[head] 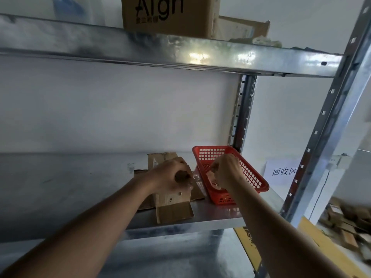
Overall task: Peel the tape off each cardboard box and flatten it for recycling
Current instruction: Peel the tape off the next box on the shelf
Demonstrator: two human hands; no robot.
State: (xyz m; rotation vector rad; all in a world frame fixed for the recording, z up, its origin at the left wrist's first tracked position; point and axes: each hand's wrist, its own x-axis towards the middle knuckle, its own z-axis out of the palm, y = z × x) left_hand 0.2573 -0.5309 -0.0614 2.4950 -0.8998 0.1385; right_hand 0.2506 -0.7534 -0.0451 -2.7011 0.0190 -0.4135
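While the left hand clamps the opened cardboard box on the shelf, the right hand, at its 3 o'clock, pinches what seems peeled tape over the red basket, presumably for discarding

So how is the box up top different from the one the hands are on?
The top box stands whole and upright on the upper shelf, while the lower box lies opened out with its flaps spread on the lower shelf. The top box has big dark letters; the lower box shows no big print. Nobody touches the top box; the left hand rests on the lower box. Both are brown cardboard.
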